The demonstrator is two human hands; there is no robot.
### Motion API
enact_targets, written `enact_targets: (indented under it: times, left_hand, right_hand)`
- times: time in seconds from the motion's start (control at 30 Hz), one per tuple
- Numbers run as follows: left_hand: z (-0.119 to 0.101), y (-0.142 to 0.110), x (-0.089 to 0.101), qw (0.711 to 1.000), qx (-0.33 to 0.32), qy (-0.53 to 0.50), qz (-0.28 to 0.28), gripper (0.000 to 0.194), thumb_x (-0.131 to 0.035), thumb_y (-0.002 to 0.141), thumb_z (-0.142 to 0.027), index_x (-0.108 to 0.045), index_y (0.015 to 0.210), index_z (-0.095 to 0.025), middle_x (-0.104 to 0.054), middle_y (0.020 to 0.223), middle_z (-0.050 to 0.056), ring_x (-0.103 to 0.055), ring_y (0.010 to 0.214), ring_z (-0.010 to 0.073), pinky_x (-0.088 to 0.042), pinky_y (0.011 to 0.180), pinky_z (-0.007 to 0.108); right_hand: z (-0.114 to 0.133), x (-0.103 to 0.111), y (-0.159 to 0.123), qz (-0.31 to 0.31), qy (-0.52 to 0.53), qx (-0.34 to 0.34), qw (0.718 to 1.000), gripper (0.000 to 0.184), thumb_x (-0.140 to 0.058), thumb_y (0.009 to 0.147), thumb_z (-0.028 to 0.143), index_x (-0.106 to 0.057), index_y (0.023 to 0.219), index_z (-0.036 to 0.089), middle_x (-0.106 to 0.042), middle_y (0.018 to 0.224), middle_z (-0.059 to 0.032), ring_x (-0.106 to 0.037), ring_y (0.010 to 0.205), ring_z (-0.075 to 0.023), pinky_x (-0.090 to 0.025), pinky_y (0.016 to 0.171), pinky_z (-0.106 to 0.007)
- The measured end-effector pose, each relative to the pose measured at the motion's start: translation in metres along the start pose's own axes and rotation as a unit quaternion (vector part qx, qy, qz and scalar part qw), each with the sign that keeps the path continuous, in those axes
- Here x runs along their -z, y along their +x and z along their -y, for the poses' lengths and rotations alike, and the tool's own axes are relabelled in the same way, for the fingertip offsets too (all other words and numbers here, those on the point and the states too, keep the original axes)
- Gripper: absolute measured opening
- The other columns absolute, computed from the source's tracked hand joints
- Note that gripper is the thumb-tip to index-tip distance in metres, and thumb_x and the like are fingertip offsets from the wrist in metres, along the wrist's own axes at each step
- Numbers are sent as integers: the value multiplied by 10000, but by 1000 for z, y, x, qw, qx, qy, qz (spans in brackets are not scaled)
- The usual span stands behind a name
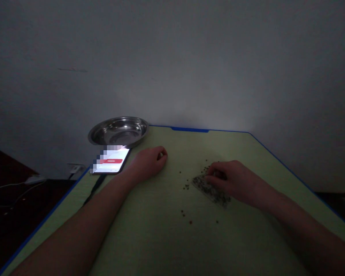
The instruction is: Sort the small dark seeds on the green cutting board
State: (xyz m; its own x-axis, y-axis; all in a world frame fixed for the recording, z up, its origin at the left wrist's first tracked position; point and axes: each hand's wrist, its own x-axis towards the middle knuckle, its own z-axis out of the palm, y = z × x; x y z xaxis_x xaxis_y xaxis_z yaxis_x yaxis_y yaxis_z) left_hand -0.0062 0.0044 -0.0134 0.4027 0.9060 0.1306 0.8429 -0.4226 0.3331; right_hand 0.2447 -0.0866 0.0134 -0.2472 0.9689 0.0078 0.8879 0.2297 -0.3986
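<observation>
Loosely curled, my left hand (151,161) rests on the table with its thumb and forefinger forming a small ring; nothing shows in it. My right hand (232,178) is closed in a pinch over what looks like a clear plastic bag (202,184) of small dark grains. Whether its fingertips grip the bag's edge or a grain is too dim to tell. The hand covers part of the bag. Loose dark grains (186,187) lie scattered beside the bag, some nearer me. A reddish grain (190,222) is among these.
A shallow steel basin (119,132) stands at the table's back left. In front of it lies a phone (112,161) with a lit screen, and a dark strap (96,188) runs from it. The pale green table (158,237) has a blue edge and meets a grey wall (178,69).
</observation>
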Motion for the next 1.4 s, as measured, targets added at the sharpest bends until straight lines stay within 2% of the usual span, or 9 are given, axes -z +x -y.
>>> enact_targets:
  times: [0.23,0.33,0.43,0.57,0.77,1.03,1.4]
  left_hand:
    - [-1,0,0,1000,1,-5,3,298,-431,845,-358,-652,971,-203,-692,843,47,-595,702,171,-392,616,286]
    - [-2,0,1,1000,4,-7,1,297,-432,845,-361,-652,971,-207,-692,838,43,-593,696,168,-389,619,285]
    - [-3,-1,1,1000,6,-1,1,291,-435,846,-356,-656,967,-210,-690,823,41,-585,677,165,-384,620,286]
    - [-3,-1,1,1000,4,-3,1,292,-439,845,-348,-662,968,-205,-691,823,48,-585,673,166,-384,615,286]
    - [-3,-1,0,1000,2,-4,5,301,-440,844,-352,-662,989,-209,-691,822,47,-591,683,172,-395,628,287]
    - [-5,-2,2,1000,4,1,4,288,-443,849,-356,-658,973,-209,-690,810,42,-587,671,162,-389,613,279]
    - [-5,-2,2,1000,6,0,3,298,-441,850,-368,-660,981,-214,-690,821,44,-591,676,166,-397,614,284]
  right_hand:
    - [-23,6,7,-33,-40,-29,998,184,-549,849,302,-671,758,198,-650,648,-14,-546,566,-144,-350,529,-274]
    - [-28,8,8,-40,-23,-40,998,200,-543,850,310,-669,748,193,-649,648,-17,-546,567,-148,-356,530,-277]
    - [-23,8,8,-41,37,-40,998,205,-538,843,314,-665,749,183,-632,630,-18,-537,558,-143,-367,516,-266]
    - [-8,1,7,-13,97,-32,995,198,-541,835,316,-678,782,183,-615,615,-9,-519,537,-131,-369,495,-253]
    - [2,-10,7,-9,100,-14,995,176,-558,823,286,-684,754,184,-616,627,-6,-513,559,-128,-364,514,-253]
    - [6,-11,7,-3,121,-16,992,163,-566,823,269,-689,763,181,-615,617,-2,-505,549,-124,-356,503,-251]
    - [1,-16,9,11,125,-2,992,161,-578,823,294,-692,769,194,-649,653,-13,-540,573,-136,-388,524,-259]
